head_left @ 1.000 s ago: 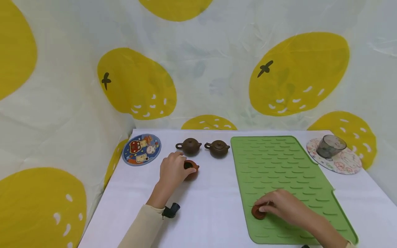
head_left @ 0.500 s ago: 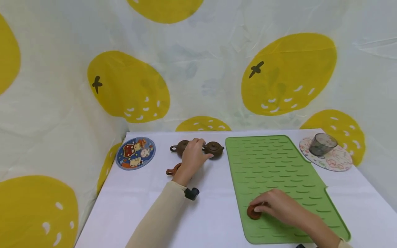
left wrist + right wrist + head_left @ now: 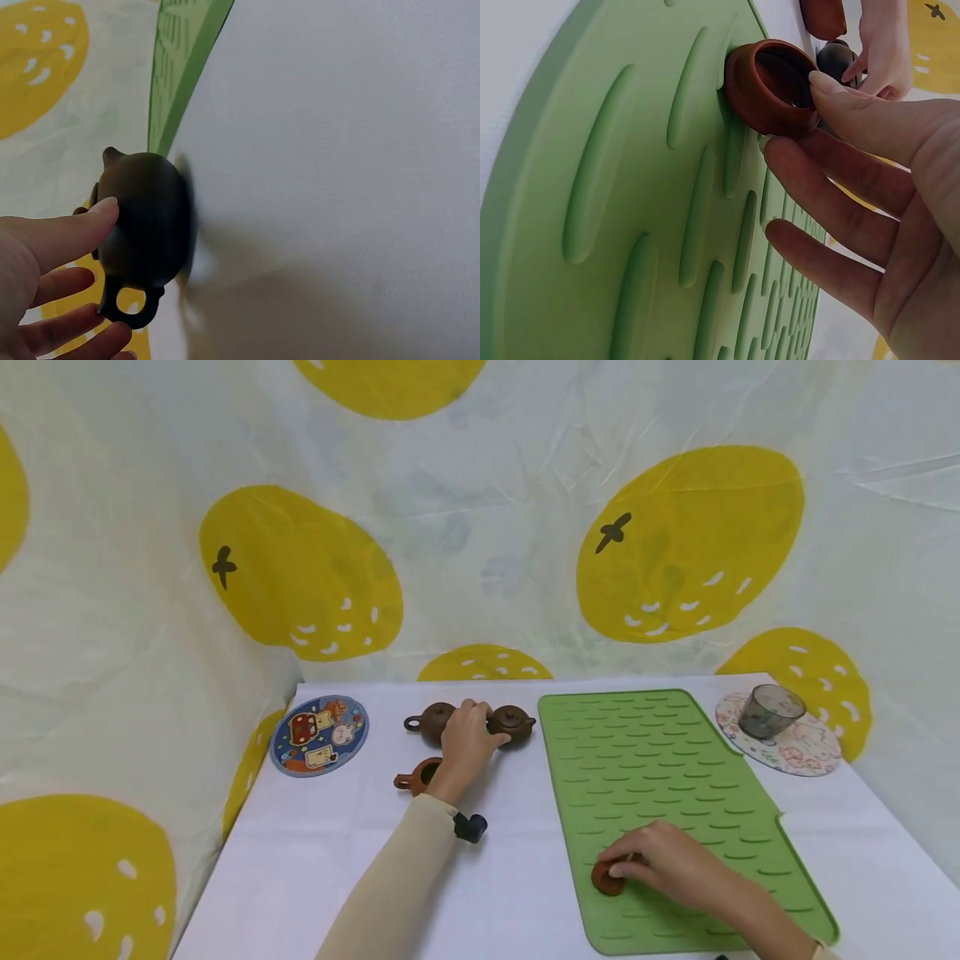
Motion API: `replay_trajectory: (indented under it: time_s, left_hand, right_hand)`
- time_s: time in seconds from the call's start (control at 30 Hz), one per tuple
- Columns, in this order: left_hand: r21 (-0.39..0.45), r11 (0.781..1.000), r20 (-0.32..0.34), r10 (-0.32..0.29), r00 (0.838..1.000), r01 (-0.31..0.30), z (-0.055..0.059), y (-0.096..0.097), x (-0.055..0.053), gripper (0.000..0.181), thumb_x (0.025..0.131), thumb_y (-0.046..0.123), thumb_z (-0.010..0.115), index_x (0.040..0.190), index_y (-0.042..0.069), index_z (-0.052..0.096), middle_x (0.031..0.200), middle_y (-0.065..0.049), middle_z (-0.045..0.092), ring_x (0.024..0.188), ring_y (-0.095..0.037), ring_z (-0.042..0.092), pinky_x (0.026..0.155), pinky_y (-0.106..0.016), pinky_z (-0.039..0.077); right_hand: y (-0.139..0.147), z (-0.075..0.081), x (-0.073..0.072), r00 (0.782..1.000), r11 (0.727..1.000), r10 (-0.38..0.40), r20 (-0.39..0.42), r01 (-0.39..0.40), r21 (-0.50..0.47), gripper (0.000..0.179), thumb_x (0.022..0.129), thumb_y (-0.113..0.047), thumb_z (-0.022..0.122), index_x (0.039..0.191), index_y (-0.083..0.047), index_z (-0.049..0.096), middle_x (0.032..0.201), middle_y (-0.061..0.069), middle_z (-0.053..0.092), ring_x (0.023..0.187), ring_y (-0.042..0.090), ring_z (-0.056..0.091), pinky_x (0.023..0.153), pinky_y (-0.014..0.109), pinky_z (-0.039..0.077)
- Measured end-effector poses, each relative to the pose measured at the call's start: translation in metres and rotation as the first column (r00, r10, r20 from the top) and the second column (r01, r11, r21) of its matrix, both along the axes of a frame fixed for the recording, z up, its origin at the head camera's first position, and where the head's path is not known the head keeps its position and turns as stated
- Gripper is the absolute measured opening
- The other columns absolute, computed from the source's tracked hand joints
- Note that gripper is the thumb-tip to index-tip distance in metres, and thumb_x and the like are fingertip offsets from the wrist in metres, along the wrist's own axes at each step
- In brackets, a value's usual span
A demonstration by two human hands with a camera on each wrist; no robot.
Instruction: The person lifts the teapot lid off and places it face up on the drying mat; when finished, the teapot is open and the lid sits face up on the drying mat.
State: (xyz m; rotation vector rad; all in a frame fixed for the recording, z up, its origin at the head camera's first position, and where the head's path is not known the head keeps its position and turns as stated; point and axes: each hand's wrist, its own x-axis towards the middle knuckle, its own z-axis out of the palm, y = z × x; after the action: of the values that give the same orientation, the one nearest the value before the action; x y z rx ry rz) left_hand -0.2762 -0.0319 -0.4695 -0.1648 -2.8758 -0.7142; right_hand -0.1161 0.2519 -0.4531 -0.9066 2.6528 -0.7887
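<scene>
My left hand (image 3: 467,747) is at the right-hand dark brown teapot (image 3: 513,727). In the left wrist view, my thumb lies against the side of this teapot (image 3: 146,225), and the other fingers are spread near its loop handle (image 3: 142,311). Its lid is on. A second dark brown teapot (image 3: 432,724) stands to the left, partly behind my hand. Nearer me is a reddish-brown teapot (image 3: 420,782) with an open top, half hidden by my wrist. My right hand (image 3: 667,864) pinches a reddish-brown teapot lid (image 3: 742,94), hollow side showing, close over the green mat.
The ridged green mat (image 3: 622,785) covers the table's right part. A round cartoon coaster (image 3: 300,756) lies at the back left. A smoky glass cup (image 3: 770,712) stands on a flowered coaster (image 3: 813,756) at the back right. A lemon-print cloth (image 3: 517,485) hangs behind.
My left hand has left the reddish-brown teapot and moved right and back to the right-hand dark teapot. My right hand keeps its pinch on the lid. The head view has shifted slightly.
</scene>
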Motion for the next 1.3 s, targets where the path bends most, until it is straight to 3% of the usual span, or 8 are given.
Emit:
replay_trajectory:
  time_s: [0.17, 0.47, 0.7, 0.83, 0.9, 1.07, 1.17, 1.3]
  left_hand:
    - [0.016, 0.999, 0.007, 0.036, 0.999, -0.036, -0.003, 0.002, 0.0, 0.039, 0.077, 0.037, 0.09, 0.103, 0.013, 0.072, 0.112, -0.007, 0.065, 0.093, -0.027, 0.068, 0.078, -0.041, 0.056]
    - [0.076, 0.996, -0.003, 0.045, 0.999, -0.044, -0.008, 0.002, -0.003, 0.037, 0.077, 0.037, 0.09, 0.099, 0.014, 0.071, 0.114, -0.005, 0.065, 0.092, -0.027, 0.068, 0.076, -0.042, 0.056]
    - [0.102, 0.994, -0.018, 0.049, 0.999, -0.047, -0.01, 0.0, -0.003, 0.037, 0.076, 0.036, 0.091, 0.099, 0.014, 0.072, 0.112, -0.005, 0.067, 0.093, -0.028, 0.069, 0.078, -0.042, 0.056]
    - [0.093, 0.994, -0.017, 0.051, 0.999, -0.049, -0.012, 0.0, -0.004, 0.036, 0.076, 0.037, 0.091, 0.098, 0.015, 0.072, 0.112, -0.004, 0.067, 0.093, -0.027, 0.069, 0.077, -0.042, 0.056]
    - [0.086, 0.995, -0.018, 0.051, 0.999, -0.049, -0.012, -0.001, -0.004, 0.037, 0.076, 0.038, 0.091, 0.098, 0.016, 0.072, 0.112, -0.004, 0.067, 0.092, -0.026, 0.069, 0.076, -0.041, 0.056]
    - [0.074, 0.996, -0.027, 0.055, 0.998, -0.053, -0.011, -0.003, -0.005, 0.037, 0.076, 0.039, 0.091, 0.098, 0.016, 0.072, 0.111, -0.003, 0.067, 0.091, -0.025, 0.069, 0.075, -0.04, 0.056]
    - [0.068, 0.996, -0.029, 0.056, 0.998, -0.054, -0.01, -0.002, -0.005, 0.038, 0.075, 0.04, 0.091, 0.099, 0.017, 0.073, 0.111, -0.003, 0.067, 0.091, -0.025, 0.07, 0.074, -0.04, 0.056]
    - [0.064, 0.996, -0.019, 0.056, 0.998, -0.055, -0.01, 0.0, -0.004, 0.038, 0.075, 0.04, 0.091, 0.099, 0.017, 0.073, 0.112, -0.003, 0.067, 0.091, -0.025, 0.07, 0.073, -0.04, 0.056]
  right_hand:
    - [0.001, 0.0, -0.001, 1.0, 1.0, 0.001, 0.025, -0.001, -0.014, 0.019, 0.093, -0.029, 0.072, 0.109, -0.02, 0.079, 0.1, -0.007, 0.08, 0.092, 0.003, 0.074, 0.075, 0.026, 0.06]
    - [0.004, 0.001, -0.003, 0.996, 0.999, -0.015, 0.092, 0.019, -0.041, 0.024, 0.095, -0.03, 0.071, 0.112, -0.016, 0.079, 0.103, -0.003, 0.081, 0.094, 0.002, 0.074, 0.075, 0.023, 0.059]
    - [0.004, 0.002, -0.005, 0.996, 0.999, -0.006, 0.093, 0.009, -0.032, 0.026, 0.095, -0.03, 0.071, 0.114, -0.014, 0.078, 0.104, -0.001, 0.081, 0.094, 0.005, 0.075, 0.073, 0.022, 0.059]
    - [0.004, 0.004, -0.007, 0.998, 1.0, -0.022, 0.059, 0.022, 0.008, 0.03, 0.094, -0.038, 0.071, 0.113, -0.016, 0.079, 0.105, -0.002, 0.081, 0.092, 0.004, 0.074, 0.072, 0.022, 0.058]
    - [0.002, 0.008, -0.011, 0.996, 0.999, -0.037, 0.079, 0.036, 0.02, 0.033, 0.094, -0.041, 0.069, 0.114, -0.016, 0.078, 0.108, -0.001, 0.08, 0.093, 0.004, 0.074, 0.071, 0.022, 0.058]
    - [-0.011, 0.025, -0.034, 0.999, 0.997, -0.037, 0.036, 0.034, 0.074, 0.032, 0.096, -0.035, 0.069, 0.118, -0.013, 0.076, 0.108, 0.0, 0.08, 0.089, 0.004, 0.073, 0.07, 0.022, 0.056]
    - [-0.024, 0.037, -0.055, 0.997, 0.992, -0.009, -0.075, 0.019, 0.127, 0.026, 0.096, -0.027, 0.07, 0.117, -0.012, 0.077, 0.104, -0.001, 0.08, 0.085, 0.005, 0.073, 0.07, 0.024, 0.056]
    - [-0.045, 0.05, -0.085, 0.976, 0.984, 0.029, -0.214, 0.01, 0.18, 0.02, 0.095, -0.02, 0.072, 0.113, -0.014, 0.078, 0.103, -0.001, 0.08, 0.086, 0.009, 0.074, 0.072, 0.027, 0.057]
